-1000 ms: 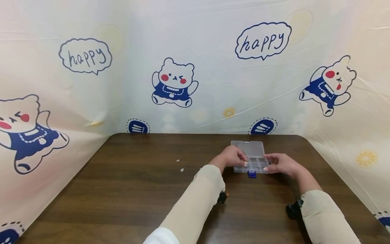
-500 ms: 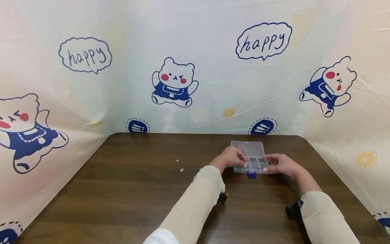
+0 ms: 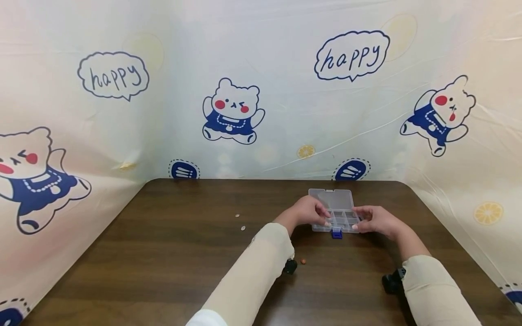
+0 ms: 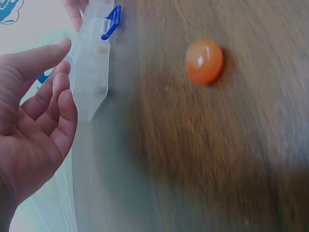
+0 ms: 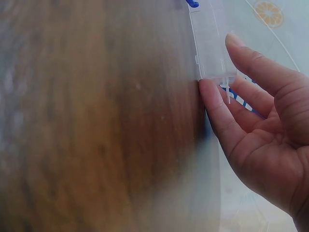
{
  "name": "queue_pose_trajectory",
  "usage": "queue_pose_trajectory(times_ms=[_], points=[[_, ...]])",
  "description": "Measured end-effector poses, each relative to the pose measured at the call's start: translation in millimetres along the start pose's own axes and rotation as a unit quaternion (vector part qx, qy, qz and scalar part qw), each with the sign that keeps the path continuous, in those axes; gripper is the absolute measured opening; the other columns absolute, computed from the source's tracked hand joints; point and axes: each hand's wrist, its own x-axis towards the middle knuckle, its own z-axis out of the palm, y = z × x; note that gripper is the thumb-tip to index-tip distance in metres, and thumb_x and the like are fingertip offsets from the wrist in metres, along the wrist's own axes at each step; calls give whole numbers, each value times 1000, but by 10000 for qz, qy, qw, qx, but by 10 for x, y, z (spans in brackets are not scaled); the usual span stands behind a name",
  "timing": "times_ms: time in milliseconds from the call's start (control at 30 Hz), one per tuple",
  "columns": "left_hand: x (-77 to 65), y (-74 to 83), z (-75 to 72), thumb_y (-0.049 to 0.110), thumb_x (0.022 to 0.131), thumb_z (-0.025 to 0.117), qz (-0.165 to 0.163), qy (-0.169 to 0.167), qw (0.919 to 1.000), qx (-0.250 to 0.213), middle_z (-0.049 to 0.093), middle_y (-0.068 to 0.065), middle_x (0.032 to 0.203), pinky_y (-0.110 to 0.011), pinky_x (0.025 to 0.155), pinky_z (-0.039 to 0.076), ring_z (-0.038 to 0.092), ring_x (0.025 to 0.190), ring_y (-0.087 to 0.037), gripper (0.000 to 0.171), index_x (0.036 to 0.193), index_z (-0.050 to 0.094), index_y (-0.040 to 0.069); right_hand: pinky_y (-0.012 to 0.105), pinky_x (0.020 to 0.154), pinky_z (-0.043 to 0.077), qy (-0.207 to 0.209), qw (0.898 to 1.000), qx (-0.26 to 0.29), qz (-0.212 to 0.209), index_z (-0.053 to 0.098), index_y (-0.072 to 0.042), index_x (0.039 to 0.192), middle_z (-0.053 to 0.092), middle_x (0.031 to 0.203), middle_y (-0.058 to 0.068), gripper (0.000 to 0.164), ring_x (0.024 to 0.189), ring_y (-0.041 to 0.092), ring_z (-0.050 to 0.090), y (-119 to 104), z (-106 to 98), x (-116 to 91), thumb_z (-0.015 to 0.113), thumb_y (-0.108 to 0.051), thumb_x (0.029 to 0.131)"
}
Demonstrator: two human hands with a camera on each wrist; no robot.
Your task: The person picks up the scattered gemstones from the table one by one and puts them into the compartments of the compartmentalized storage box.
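Observation:
A clear plastic compartment box [image 3: 344, 222] lies near the back right of the table, its lid [image 3: 333, 199] raised and a blue latch [image 3: 336, 234] at the front. My left hand [image 3: 308, 211] hovers over the box's left compartments. Its thumb and fingers are loosely bent, with nothing visible between them in the left wrist view. Through the box wall there, a small yellowish piece [image 4: 100, 49] shows. At the right end my right hand [image 3: 376, 220] holds the box between thumb and fingers; one fingertip [image 5: 206, 88] touches its lower corner.
A smooth orange bead-like piece [image 3: 303, 261] lies on the brown table [image 3: 171, 253] beside the left wrist camera [image 3: 290, 266]. Two small pale flat pieces [image 3: 243, 228] lie left of the box. A printed cloth [image 3: 281, 99] hangs behind the table.
A small pale thing at my left fingertips a second ago is no longer visible there. The left forearm has shifted slightly left, uncovering the orange piece. My right hand stays at the box.

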Motion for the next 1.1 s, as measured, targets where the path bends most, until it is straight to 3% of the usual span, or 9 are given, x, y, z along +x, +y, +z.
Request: queue_pose_trajectory(times_ms=[233,600,900,1100], points=[[-77,-67,-75,10,80,81,-59,-77,9997,-238,66,2,74,-23,60,50,53,67,-12,13,93,78,8,41,90,52,-6,10000,-32,60,42,4,143,40,142,33,78,105,32,54,4,-8,-5,81,-22,81],[-191,-85,-146,12,80,81,3,-80,9999,-102,66,4,79,-23,64,50,55,73,-12,13,93,77,11,40,89,52,24,10000,2,63,43,3,143,40,142,32,78,105,32,53,0,-4,9,81,-23,80],[-245,-130,-190,13,80,81,18,-67,9998,-202,66,2,79,-24,64,50,54,72,-13,15,94,77,10,45,94,49,35,9998,-170,88,43,1,144,40,143,31,79,106,32,52,-23,-7,5,81,-25,80],[-285,-167,-205,11,79,82,66,-143,9995,-270,66,2,78,-23,62,50,54,71,-11,15,93,77,8,41,91,51,34,9999,-110,95,44,1,144,42,142,31,78,104,31,53,-20,-11,-7,81,-25,81]])
